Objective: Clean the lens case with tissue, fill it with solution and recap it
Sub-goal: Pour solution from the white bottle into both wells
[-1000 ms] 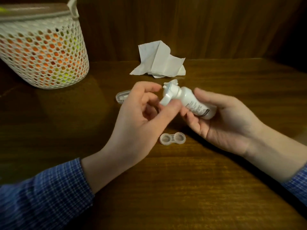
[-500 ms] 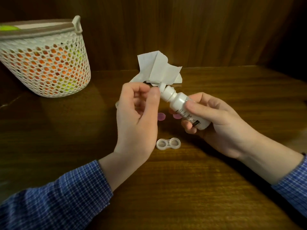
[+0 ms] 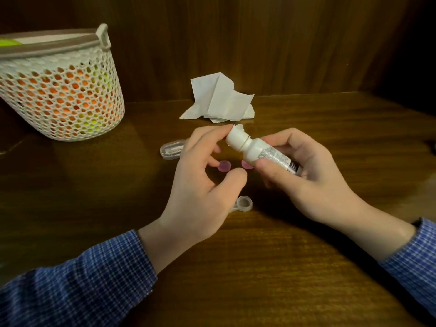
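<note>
At far left, on the dark wooden table (image 3: 306,267), a white mesh basket (image 3: 70,95) is seen, with orange and yellow-green contents showing through its holes. Right of it, a small clear oblong case (image 3: 171,150) lies flat, partly hidden by the left hand (image 3: 203,185). That hand is raised above the table, its fingers curled; the fingertips (image 3: 225,131) are placed at the cap end of the bottle (image 3: 259,152), though whether the cap is pinched or merely touched cannot be told. Behind, near the back wall, a crumpled tissue (image 3: 219,100) is noted. Two pink caps (image 3: 224,165) lie on the table between the hands, one half covered by the bottle. Nearer the viewer, the clear lens case (image 3: 244,204) rests uncapped on the table, its left well hidden under the left hand. The bottle is held tilted, cap up and leftward, gripped round its labelled body by the right hand (image 3: 313,182). Blue checked sleeves (image 3: 82,284) are worn on both arms.
</note>
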`<state>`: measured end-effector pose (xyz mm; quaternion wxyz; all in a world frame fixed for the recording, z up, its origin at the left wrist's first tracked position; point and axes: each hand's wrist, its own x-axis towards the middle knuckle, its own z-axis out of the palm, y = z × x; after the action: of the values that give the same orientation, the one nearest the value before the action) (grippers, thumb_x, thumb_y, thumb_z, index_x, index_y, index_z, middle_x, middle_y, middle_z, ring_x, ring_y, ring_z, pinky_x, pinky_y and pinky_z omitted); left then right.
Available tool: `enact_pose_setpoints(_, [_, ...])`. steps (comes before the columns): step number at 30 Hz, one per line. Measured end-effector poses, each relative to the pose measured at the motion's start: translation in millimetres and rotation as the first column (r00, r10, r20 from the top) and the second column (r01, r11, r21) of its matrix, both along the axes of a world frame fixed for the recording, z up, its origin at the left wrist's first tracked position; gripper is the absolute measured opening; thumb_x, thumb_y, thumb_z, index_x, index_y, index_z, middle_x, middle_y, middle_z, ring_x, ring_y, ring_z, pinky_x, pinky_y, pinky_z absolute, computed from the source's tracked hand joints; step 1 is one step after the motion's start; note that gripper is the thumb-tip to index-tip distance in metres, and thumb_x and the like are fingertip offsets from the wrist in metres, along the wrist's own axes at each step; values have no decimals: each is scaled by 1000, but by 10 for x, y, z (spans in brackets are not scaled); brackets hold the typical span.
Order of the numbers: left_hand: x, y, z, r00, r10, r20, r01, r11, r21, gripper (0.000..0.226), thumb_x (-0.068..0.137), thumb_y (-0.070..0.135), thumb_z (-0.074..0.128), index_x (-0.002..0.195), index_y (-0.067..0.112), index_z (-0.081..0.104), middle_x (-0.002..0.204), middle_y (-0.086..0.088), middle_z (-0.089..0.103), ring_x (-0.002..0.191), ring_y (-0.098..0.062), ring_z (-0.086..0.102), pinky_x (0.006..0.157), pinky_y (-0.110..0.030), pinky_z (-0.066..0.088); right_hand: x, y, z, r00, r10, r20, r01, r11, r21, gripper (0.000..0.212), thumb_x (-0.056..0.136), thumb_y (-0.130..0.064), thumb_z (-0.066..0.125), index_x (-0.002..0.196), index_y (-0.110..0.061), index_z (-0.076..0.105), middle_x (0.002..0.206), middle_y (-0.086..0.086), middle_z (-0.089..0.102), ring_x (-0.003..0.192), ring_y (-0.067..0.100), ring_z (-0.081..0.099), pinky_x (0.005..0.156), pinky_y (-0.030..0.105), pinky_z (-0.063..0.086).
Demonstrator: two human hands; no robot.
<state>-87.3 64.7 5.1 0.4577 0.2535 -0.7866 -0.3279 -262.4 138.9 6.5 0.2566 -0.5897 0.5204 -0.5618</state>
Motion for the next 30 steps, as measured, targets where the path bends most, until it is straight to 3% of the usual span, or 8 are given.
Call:
enact_pose_setpoints(5, [-70,-67,164,999,-26,43,23,997,74,47,91,22,63,138,27,56,121,14,54,102,1,59,77,-17,55,-53,-56,20,999,-25,-22,25,999,20,21,98,-23,67,117,-17,60,97,1,75,71,12,67,60,25,54])
enact_pose_setpoints(7, [-221,-158,343,995,-90,54,79,981,176,38,98,20,61,135,28,59,115,13,54,91,2,65,60,-16,57,-118,-103,34,992,-81,-100,85,996,35,15,102,-29,62,116,-25,59,92,-8,71,72,4,65,60,22,51])
enact_pose_setpoints(9, [-486,-263,534,981,-76,179,64,995,72,36,98,30,58,134,31,60,119,11,55,94,-5,62,53,-12,53,-265,-156,59,972,-169,-165,180,982,54,14,102,-35,60,116,-30,58,92,-9,68,73,7,63,63,23,49])
enact_pose_setpoints(12, [-956,-359,765,907,3,421,120,957,-265,42,95,38,53,136,29,59,129,7,57,114,-9,51,86,-25,51,-592,-205,119,920,-336,-202,356,932,67,25,96,-37,68,119,-32,60,106,-15,68,92,4,67,77,24,57])
enact_pose_setpoints(15, [-1410,-379,863,789,-18,615,276,903,-328,45,93,33,59,138,27,56,134,3,56,119,-15,47,93,-34,47,-914,-228,104,818,-537,-205,559,827,66,40,87,-35,78,123,-22,65,117,-8,71,99,7,67,86,29,59])
enact_pose_setpoints(21, [-1944,-320,910,648,-8,761,389,863,-322,57,88,24,68,142,23,52,142,-2,54,127,-24,49,99,-40,47,-1281,-318,-53,660,-720,-212,745,663,67,48,82,-29,85,124,-19,64,121,1,71,96,10,62,90,36,60])
enact_pose_setpoints(27, [-2123,-361,893,603,-70,795,401,888,-226,69,89,14,66,152,23,40,152,-4,49,138,-27,44,99,-32,39,-1452,-398,-168,609,-770,-188,788,614,39,42,80,-34,87,109,-25,58,110,-3,67,88,10,61,70,17,47])
enact_pose_setpoints(30, [-2112,-403,880,569,-93,817,418,889,-190,77,90,13,64,157,25,30,163,-3,33,149,-30,32,109,-35,34,-1499,-412,-196,590,-784,-193,802,597,28,47,76,-38,89,104,-29,52,103,-8,61,84,9,59,61,14,39])
